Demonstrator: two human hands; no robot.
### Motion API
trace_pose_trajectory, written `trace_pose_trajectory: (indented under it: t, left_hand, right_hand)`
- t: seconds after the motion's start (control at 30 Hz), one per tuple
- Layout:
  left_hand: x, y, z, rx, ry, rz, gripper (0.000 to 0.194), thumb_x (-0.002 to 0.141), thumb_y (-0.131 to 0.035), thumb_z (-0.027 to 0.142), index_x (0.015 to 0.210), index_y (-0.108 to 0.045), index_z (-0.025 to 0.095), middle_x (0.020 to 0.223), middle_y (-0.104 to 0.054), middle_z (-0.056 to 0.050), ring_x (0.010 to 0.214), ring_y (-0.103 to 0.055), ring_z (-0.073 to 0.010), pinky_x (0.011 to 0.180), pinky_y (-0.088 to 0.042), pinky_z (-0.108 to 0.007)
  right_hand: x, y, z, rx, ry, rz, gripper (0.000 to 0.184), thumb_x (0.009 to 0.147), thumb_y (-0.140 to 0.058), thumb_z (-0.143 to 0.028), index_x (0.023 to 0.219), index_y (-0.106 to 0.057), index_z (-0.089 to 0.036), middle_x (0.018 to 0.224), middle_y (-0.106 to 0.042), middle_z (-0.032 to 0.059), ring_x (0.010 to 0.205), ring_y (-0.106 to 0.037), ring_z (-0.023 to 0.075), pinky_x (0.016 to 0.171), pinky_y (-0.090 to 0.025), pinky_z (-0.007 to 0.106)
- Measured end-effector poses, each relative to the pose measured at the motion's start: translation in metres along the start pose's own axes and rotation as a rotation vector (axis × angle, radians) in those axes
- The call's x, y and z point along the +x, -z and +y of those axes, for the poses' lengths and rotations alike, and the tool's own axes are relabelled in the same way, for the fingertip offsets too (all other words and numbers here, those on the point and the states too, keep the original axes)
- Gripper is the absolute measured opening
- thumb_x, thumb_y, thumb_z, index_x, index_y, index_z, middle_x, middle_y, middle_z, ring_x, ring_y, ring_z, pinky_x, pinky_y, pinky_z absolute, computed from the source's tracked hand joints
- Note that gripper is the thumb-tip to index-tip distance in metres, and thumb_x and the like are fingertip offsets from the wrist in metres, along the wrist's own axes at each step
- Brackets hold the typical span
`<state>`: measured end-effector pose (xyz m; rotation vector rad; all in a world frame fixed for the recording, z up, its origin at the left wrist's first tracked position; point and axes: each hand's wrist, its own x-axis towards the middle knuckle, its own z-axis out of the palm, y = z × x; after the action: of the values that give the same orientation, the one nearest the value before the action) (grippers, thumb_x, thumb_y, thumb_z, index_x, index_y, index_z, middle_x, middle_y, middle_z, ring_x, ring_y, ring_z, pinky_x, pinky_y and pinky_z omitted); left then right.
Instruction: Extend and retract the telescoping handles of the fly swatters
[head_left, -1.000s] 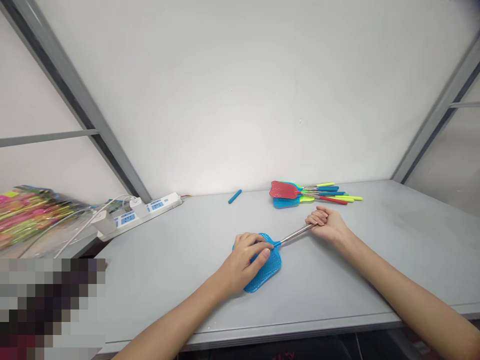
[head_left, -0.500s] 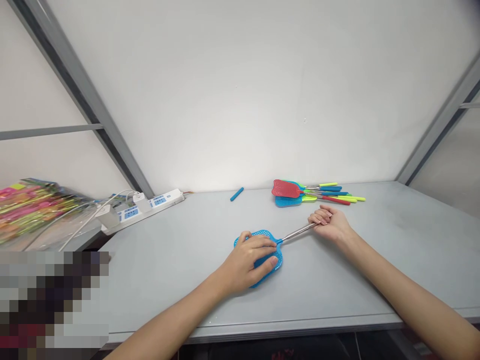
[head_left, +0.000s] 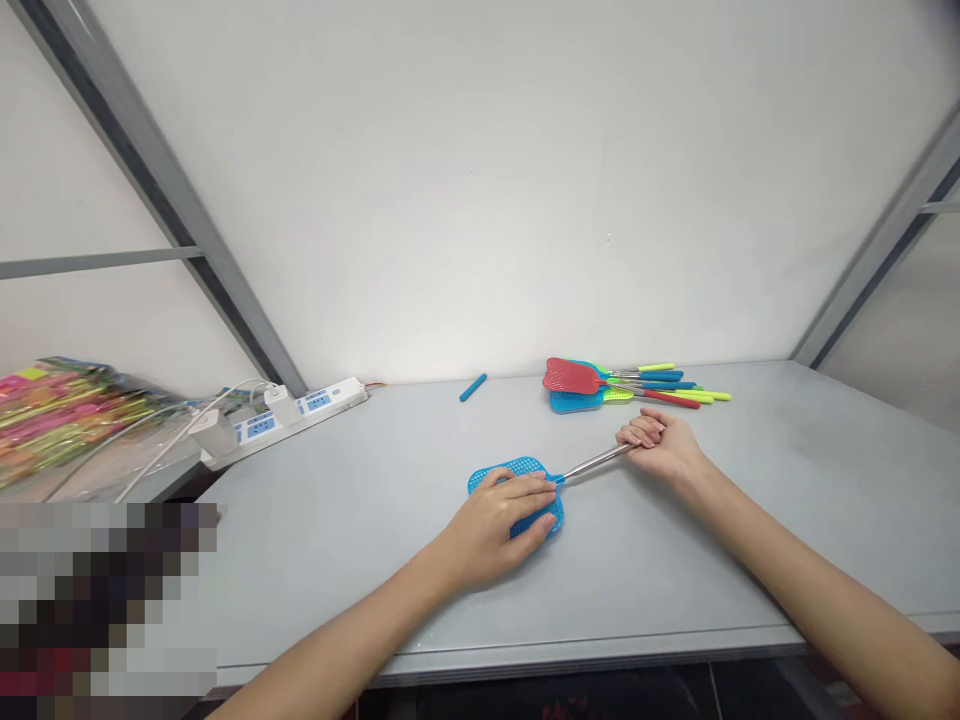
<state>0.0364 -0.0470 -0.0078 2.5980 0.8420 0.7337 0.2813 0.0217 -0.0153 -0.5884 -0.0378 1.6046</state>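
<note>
On a grey table (head_left: pixel 337 470), the left hand (head_left: pixel 495 530) rests open, fingers flat, on one blue fly swatter (head_left: pixel 517 465). The right hand (head_left: pixel 652 447) curls shut around its steel shaft (head_left: pixel 592 463). At least three more swatters (head_left: pixel 571 376) lie at 1 o'clock, one loose blue handle grip (head_left: pixel 473 387) at 11.

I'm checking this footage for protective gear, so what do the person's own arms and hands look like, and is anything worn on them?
The left forearm and right forearm are bare and slender, with no sleeves in view. The left hand and right hand wear no gloves, and no watch or bracelet shows at either wrist.
</note>
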Motion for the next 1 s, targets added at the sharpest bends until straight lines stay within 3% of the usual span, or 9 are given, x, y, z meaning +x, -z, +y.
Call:
trace_pose_trajectory:
  t: [0.33, 0.8, 1.0]
  left_hand:
    - [0.0, -0.001, -0.003, 0.075, -0.011, -0.031, 0.032, 0.083, -0.037, 0.026, 0.112, -0.05, 0.023, 0.116, -0.053, -0.003, 0.11, -0.043, -0.0167, 0.092, -0.027, -0.034]
    - [0.001, 0.011, -0.017, -0.062, 0.189, 0.23, 0.033, 0.085, -0.035, 0.026, 0.114, -0.049, 0.025, 0.121, -0.048, -0.001, 0.115, -0.037, -0.0167, 0.094, -0.027, -0.033]
    - [-0.001, 0.012, -0.005, -0.298, 0.139, 0.09, 0.034, 0.085, -0.031, 0.029, 0.114, -0.049, 0.025, 0.12, -0.049, 0.0, 0.114, -0.038, -0.0187, 0.097, -0.025, -0.035]
  right_hand:
    - [0.001, 0.0, -0.001, 0.037, -0.001, 0.006, 0.033, 0.072, -0.033, -0.009, 0.058, -0.004, -0.02, 0.038, -0.011, -0.0076, 0.03, -0.013, 0.0082, 0.03, -0.021, 0.022]
    - [-0.001, -0.003, -0.011, 0.091, 0.044, 0.03, 0.033, 0.07, -0.033, -0.007, 0.058, -0.005, -0.02, 0.04, -0.009, -0.0078, 0.031, -0.012, 0.0084, 0.03, -0.022, 0.022]
    - [-0.002, -0.004, -0.011, 0.101, 0.061, 0.035, 0.033, 0.068, -0.034, -0.005, 0.057, -0.007, -0.02, 0.04, -0.009, -0.008, 0.031, -0.013, 0.0081, 0.03, -0.022, 0.022]
